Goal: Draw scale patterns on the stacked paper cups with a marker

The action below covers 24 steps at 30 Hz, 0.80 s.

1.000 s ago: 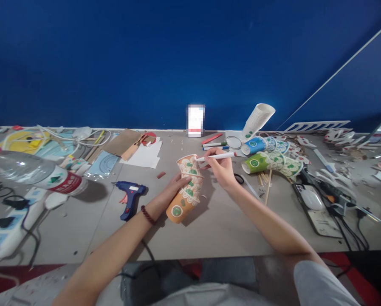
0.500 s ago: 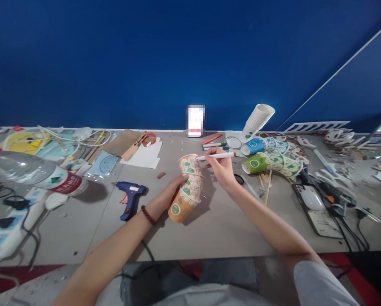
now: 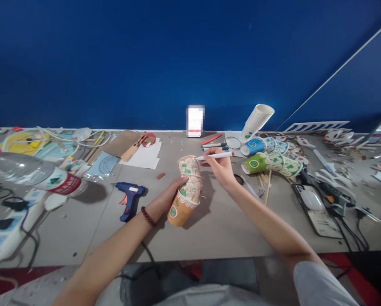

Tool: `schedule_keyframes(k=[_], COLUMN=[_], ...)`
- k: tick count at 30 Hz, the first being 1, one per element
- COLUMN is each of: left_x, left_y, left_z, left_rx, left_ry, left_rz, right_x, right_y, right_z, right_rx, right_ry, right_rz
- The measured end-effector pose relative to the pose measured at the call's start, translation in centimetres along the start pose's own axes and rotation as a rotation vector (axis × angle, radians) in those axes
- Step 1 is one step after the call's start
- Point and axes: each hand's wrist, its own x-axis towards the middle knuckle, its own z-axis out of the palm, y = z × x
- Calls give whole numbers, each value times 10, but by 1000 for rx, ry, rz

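A bent chain of orange paper cups, patterned with white and green, is held just above or against the table in the middle. My left hand is closed around its left side, thumb on the middle cup. In my right hand is a white marker pen with red at its rear end, gripped like a pencil. The pen's tip points left and meets, or nearly meets, the rim of the top cup. Similar chains of blue paper cups and green paper cups lie to the right.
Left of my hands are a blue glue gun, a water bottle and a power strip. Several markers lie at the back, beside a leaning stack of white cups. A phone and cables are at the right.
The orange cup chain has turned slightly in my left hand, and its lower end has shifted a little toward me. My right hand with the marker has barely moved.
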Motion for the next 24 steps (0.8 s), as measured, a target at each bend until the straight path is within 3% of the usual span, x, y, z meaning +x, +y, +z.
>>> schedule_keyframes(k=[24], left_x=[-2], left_y=[2], left_z=[5], left_rx=[61], left_ry=[31], left_rz=[60], right_x=[-2], right_y=[1], right_z=[2], right_rx=[-52], right_ry=[4], right_rz=[11])
